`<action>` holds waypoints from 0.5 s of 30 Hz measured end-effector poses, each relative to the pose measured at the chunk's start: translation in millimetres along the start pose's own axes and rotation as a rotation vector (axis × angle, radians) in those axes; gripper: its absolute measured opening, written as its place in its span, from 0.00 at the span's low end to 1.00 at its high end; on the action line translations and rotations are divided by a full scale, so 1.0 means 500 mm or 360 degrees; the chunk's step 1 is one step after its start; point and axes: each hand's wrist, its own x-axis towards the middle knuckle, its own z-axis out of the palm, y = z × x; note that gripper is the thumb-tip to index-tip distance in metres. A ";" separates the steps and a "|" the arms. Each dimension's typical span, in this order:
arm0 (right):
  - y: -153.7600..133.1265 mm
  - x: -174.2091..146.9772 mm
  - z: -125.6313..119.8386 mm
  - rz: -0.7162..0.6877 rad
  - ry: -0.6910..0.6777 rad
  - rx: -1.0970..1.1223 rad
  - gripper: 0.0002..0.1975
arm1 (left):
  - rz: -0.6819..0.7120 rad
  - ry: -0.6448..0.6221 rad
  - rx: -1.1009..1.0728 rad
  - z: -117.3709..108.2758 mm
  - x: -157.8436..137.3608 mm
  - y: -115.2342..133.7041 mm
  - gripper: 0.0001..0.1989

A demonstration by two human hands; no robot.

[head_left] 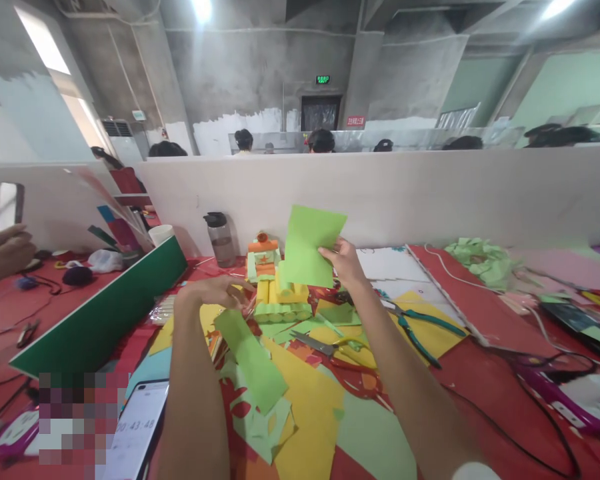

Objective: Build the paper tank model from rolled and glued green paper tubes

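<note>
My right hand (343, 261) pinches the lower right edge of a bright green sheet (310, 247), held up in front of the white partition. To its left, my left hand (215, 292) hangs palm down over the table, fingers stretched out and apart, with nothing seen in them. Right beside those fingers stands a small paper model (283, 293) with yellow rolls, a scalloped green base and an orange and white part behind. A green strip (255, 363) lies below the left hand on paper scraps. The raised sheet covers part of the model.
Scissors (330, 347) with yellow and red handles and teal-handled pliers (415, 320) lie near my right forearm. A phone (135, 427) sits by my left forearm. A water bottle (221, 240) stands at the partition; a green board (110, 310) borders the left, where another person's hand (5, 253) holds a phone.
</note>
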 end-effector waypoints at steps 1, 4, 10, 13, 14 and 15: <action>0.009 0.005 0.006 -0.0045 -0.0005 -0.0003 0.18 | 0.0021 0.0082 -0.0003 0.000 0.006 0.001 0.27; 0.038 0.016 0.028 -0.0130 -0.0069 0.0015 0.17 | 0.0181 0.0476 -0.0003 0.008 0.033 0.019 0.25; 0.066 0.012 0.057 -0.0113 -0.0142 0.0051 0.11 | 0.0770 0.0989 -0.0344 0.059 0.143 0.084 0.35; 0.066 0.008 0.051 -0.0175 -0.0259 0.0032 0.09 | 0.0985 0.1200 -0.0506 0.075 0.194 0.092 0.23; 0.065 0.007 0.048 -0.0202 -0.0297 0.0005 0.08 | 0.0976 0.1290 -0.0552 0.077 0.206 0.089 0.17; 0.066 0.006 0.045 -0.0227 -0.0324 -0.0032 0.08 | 0.0955 0.1350 -0.0583 0.079 0.214 0.084 0.13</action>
